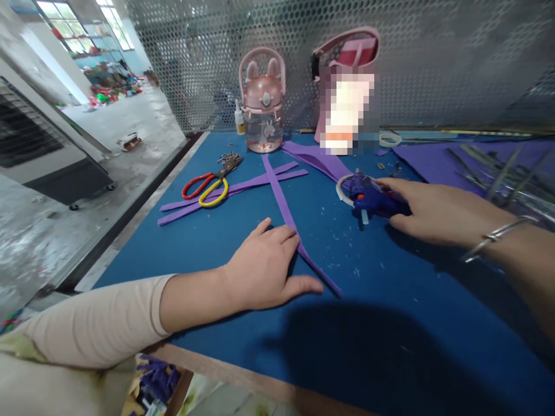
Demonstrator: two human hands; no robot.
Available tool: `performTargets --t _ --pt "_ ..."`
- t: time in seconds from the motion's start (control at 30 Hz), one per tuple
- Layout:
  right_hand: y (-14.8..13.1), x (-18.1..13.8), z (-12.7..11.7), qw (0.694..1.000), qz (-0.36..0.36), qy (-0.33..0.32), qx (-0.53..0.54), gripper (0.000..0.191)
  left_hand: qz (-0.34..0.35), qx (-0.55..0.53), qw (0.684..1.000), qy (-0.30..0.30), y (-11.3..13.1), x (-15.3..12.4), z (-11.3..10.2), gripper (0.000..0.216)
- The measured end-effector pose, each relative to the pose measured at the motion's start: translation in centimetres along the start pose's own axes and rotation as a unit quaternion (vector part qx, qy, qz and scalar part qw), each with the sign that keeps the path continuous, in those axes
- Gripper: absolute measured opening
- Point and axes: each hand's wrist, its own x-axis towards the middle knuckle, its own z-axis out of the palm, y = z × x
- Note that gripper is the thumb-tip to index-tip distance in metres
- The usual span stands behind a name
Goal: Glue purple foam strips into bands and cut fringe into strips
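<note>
My left hand (pixel 264 268) lies low over the blue table, thumb stretched out and fingers apart, its fingertips touching a long purple strip (pixel 280 199). That strip runs from near the bottle down past my fingers, its near end narrow and twisted. At the right, my right hand (pixel 437 211) is closed on the handle end of a dark blue glue gun (pixel 373 196), with a clear glue stick protruding from it. A white tape ring (pixel 344 190) lies against the gun. Scissors (pixel 212 182) with one red and one yellow handle lie across two more purple strips (pixel 255 179).
A pink lidded bottle (pixel 263 110) and a small white glue bottle (pixel 239 120) stand at the back, before a perforated metal panel (pixel 195 69). A pink bag-like holder (pixel 321 121) is partly blurred. Purple sheet material (pixel 427 162) lies right. Below the table edge sits a box of purple scraps (pixel 158 378).
</note>
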Motion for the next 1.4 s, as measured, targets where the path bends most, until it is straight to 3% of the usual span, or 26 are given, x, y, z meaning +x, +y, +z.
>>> performTargets --t 0.07,0.2,0.33,0.43,0.5,0.57,0.67,0.83,0.9,1.07,1.23,1.4 --pt "-0.4 -0.2 0.7 1.000 -0.005 0.012 -0.006 0.063 -0.008 -0.021 1.000 0.016 -0.5 0.3 0.1 0.041" --pt "-1.7 -0.7 0.9 0.997 -0.021 0.075 -0.025 0.051 -0.006 -0.039 0.998 0.050 -1.1 1.0 0.5 0.031" --pt "-1.1 -1.0 -0.2 0.986 -0.013 0.163 -0.023 0.047 -0.019 -0.047 0.997 0.051 -0.9 1.0 0.5 0.034" --pt "0.7 -1.7 -1.5 0.972 -0.016 0.224 0.072 0.046 -0.036 -0.048 0.997 0.044 -0.4 0.9 0.5 0.060" --pt "2.0 -2.6 -2.2 0.968 -0.039 0.180 0.171 0.038 -0.039 -0.043 0.997 0.048 -0.1 0.8 0.5 0.079" --pt "2.8 -3.7 -2.4 0.965 -0.059 0.101 0.234 0.045 -0.031 -0.041 0.998 0.046 0.0 0.8 0.5 0.082" --pt "2.8 -5.2 -1.8 0.952 -0.065 0.028 0.299 0.056 -0.018 -0.047 0.998 0.030 0.0 0.6 0.1 0.073" --pt "0.5 -6.4 -1.1 0.927 -0.087 -0.074 0.357 0.056 -0.049 -0.067 0.997 -0.001 0.3 0.5 -0.7 0.051" --pt "-0.7 -6.6 -1.3 0.918 -0.118 -0.082 0.370 0.046 -0.069 -0.076 0.995 0.006 0.3 0.5 -0.6 0.050" --pt "-3.1 -7.2 -1.0 0.903 -0.215 -0.055 0.369 0.027 -0.073 -0.095 0.992 0.036 0.2 0.5 -0.2 0.074" --pt "-4.2 -7.5 -0.7 0.893 -0.244 -0.030 0.376 0.020 -0.070 -0.093 0.993 0.017 0.2 0.2 -0.3 0.050" --pt "-4.3 -7.2 -1.1 0.895 -0.237 -0.043 0.376 0.025 -0.048 -0.069 0.996 -0.004 0.2 -0.1 0.1 0.088"
